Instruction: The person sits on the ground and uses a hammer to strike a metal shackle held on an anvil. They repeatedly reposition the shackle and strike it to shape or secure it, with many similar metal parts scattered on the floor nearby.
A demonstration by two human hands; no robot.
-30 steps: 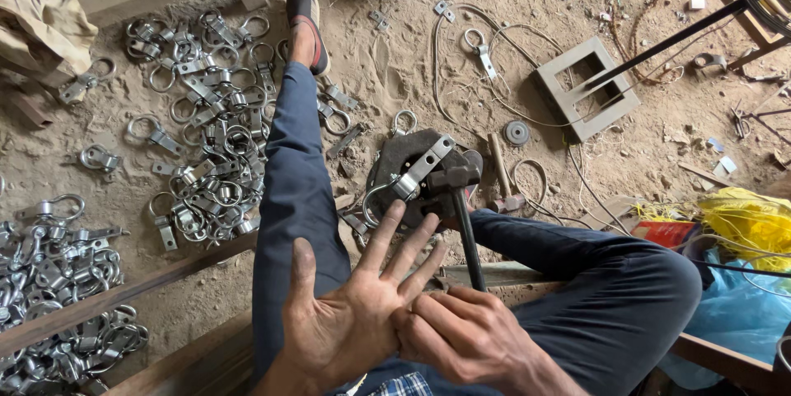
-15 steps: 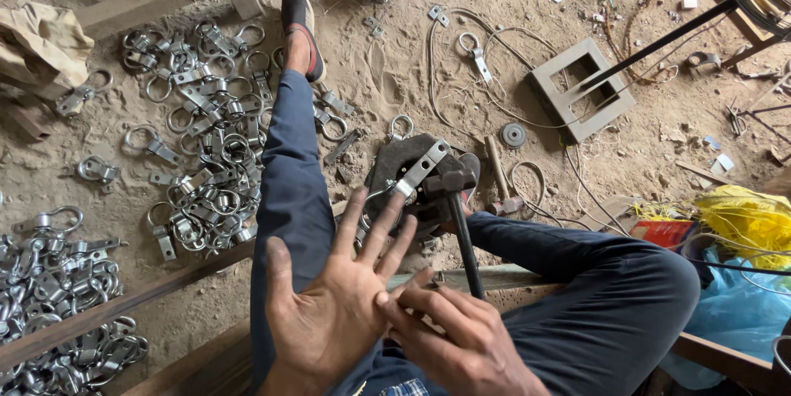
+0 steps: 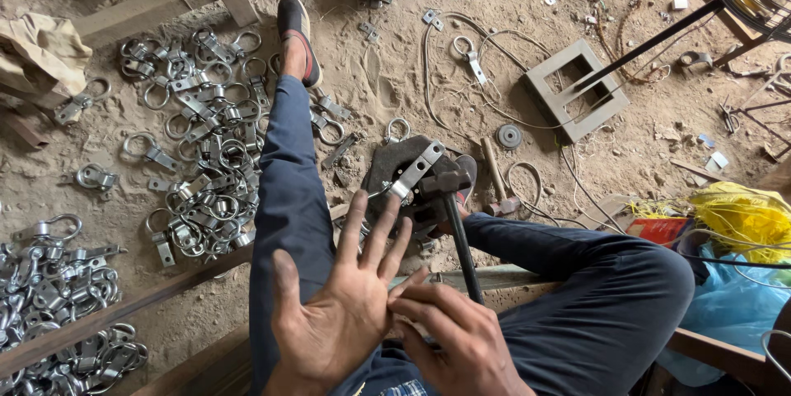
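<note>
**Hands meet over the lap, hammer resting on the block**

The left hand is spread wide, palm up, fingers fanned and holding nothing. The right hand lies just beside it, its fingertips pinching at the edge of the left palm; whether anything small sits between them cannot be told. The hammer stands between the knees, its dark handle rising past the right hand and its head resting on the round metal block on the ground. A flat metal strip lies slantwise across that block, right under the hammer head.

The person sits with the left leg stretched out, the shoe pointing away, and the right knee bent. To the left of the outstretched leg is a big scatter of metal rings and clamps, with a second heap nearer the lower left edge. A wooden plank runs across between them. Beyond the block, thin wire loops over the sand near a square metal frame and a small disc. A second hammer lies just right of the block. A yellow bundle and a blue plastic bag crowd the right knee.
</note>
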